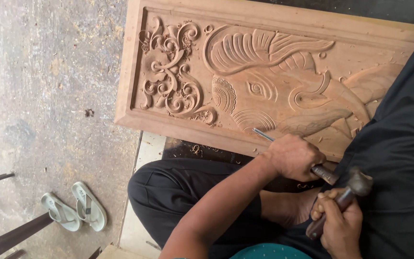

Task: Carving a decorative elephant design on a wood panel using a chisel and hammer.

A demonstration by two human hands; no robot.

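Note:
A long wooden relief panel [283,18] lies in front of me, carved with scrolls at the left and an elephant head in the middle. My left hand [293,156] is wrapped around a chisel [263,135], whose thin metal tip rests on the panel's lower edge, just under the elephant's face. My right hand [340,224] grips the wooden handle of a hammer [360,181]. The hammer's dark head hangs just right of the chisel's butt end, a small gap apart. My legs in black trousers [178,192] are folded beneath the hands.
Wood chips lie on the panel and on the dark surface below its near edge. A pair of pale green sandals [75,211] sits on the concrete floor [43,96] at lower left, beside dark metal bars [10,237]. Black cloth [403,144] covers the panel's right end.

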